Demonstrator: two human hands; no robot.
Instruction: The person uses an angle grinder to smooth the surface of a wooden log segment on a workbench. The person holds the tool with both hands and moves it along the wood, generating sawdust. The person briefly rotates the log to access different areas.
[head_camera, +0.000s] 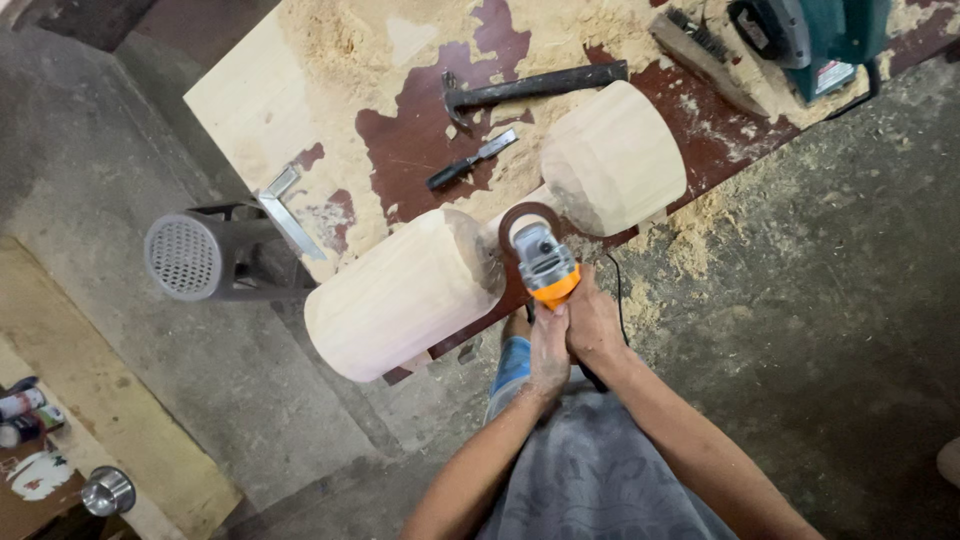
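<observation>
Both hands, left (549, 352) beside right (593, 322), on grinder (540, 262), between two ends of workpiece (410, 292) on table (250, 100). Behind: chisel (470, 160), hammer (530, 87). Far right: brush (705, 48), planer (815, 40). Left, off table: motor (200, 255).

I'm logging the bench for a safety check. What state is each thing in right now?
Angle grinder: held in both hands, disc in the narrow neck of the workpiece.
Left hand: closed on the grinder's body.
Right hand: closed on the grinder's body.
Wooden workpiece: lying on its side, partly carved.
Hammer: lying flat, untouched.
Chisel: lying flat in sawdust.
Workbench: covered in sawdust.
</observation>
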